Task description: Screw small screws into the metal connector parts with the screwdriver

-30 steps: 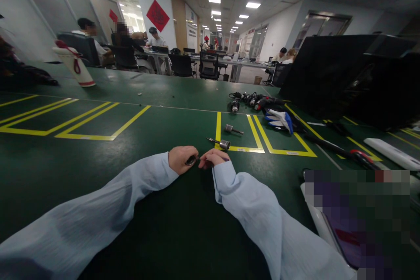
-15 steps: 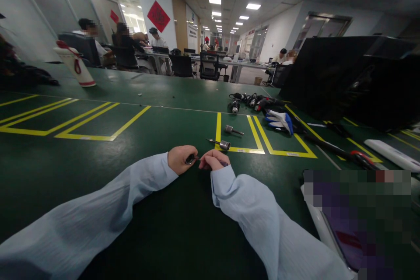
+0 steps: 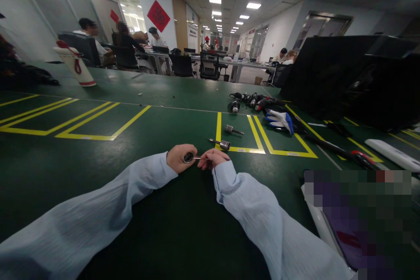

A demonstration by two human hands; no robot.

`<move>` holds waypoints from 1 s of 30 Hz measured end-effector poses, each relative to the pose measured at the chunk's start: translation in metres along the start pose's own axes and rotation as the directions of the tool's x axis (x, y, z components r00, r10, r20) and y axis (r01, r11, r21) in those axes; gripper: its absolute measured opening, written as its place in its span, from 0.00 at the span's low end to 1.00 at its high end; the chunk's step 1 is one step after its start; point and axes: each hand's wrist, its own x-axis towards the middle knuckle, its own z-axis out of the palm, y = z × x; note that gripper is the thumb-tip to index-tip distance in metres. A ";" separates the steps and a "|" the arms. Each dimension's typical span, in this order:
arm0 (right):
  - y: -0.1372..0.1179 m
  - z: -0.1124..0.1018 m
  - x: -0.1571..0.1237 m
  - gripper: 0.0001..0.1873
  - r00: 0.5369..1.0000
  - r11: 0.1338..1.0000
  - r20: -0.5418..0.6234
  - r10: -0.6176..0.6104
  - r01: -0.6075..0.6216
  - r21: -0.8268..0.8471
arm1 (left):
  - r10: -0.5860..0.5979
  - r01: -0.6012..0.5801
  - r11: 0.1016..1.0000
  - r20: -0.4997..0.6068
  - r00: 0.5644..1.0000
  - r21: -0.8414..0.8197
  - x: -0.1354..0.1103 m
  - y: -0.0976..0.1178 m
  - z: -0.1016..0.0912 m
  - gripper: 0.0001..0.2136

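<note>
My left hand is curled round a small round metal chuck, its open end turned toward the camera. A thin metal bit sticks out of the chuck to the right. My right hand pinches the far end of that bit. Both hands rest on the green table, with light blue sleeves covering the arms. Just beyond my right hand lies a second chuck with a bit, and a third one lies farther back inside a yellow-taped box.
A pile of drill parts and blue-white gloves lie at the back right. Black cases stand on the right. A white and red cup stands far left. Several people sit at desks behind.
The chuck in my left hand has turned so its round face shows, and more of the bit is visible between the hands. My right hand shifted slightly right.
</note>
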 end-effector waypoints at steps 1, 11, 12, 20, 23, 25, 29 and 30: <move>0.000 0.001 -0.001 0.06 1.000 1.000 -0.006 -0.017 0.017 0.003 | -0.007 0.007 1.000 -0.009 1.000 0.005 0.000 0.000 0.000 0.06; -0.001 0.014 -0.014 0.08 0.920 0.836 -0.060 -0.387 0.323 -0.443 | -0.031 0.033 0.994 -0.016 0.999 0.107 0.000 0.000 0.003 0.05; 0.000 0.015 -0.015 0.08 0.907 0.794 -0.053 -0.417 0.335 -0.508 | -0.027 0.028 0.994 -0.006 1.000 0.103 0.000 0.000 0.003 0.05; 0.002 0.012 -0.012 0.08 0.950 0.847 -0.061 -0.307 0.243 -0.474 | -0.023 0.021 0.995 0.022 0.999 0.098 -0.001 -0.002 0.002 0.05; -0.002 0.012 -0.010 0.07 0.982 0.943 -0.066 -0.178 0.151 -0.297 | -0.024 0.022 0.996 0.020 1.000 0.090 -0.001 -0.002 0.002 0.05; -0.002 0.013 -0.011 0.07 0.976 0.939 -0.070 -0.206 0.177 -0.296 | -0.031 0.030 0.996 0.013 0.999 0.088 -0.001 -0.002 0.002 0.06; 0.000 0.015 -0.015 0.08 0.926 0.807 -0.065 -0.373 0.289 -0.515 | -0.026 0.024 0.995 0.017 1.000 0.094 -0.001 -0.001 0.003 0.06; 0.001 0.015 -0.016 0.08 0.912 0.755 -0.050 -0.407 0.305 -0.580 | -0.017 0.015 0.996 0.024 1.000 0.091 -0.001 -0.001 0.003 0.06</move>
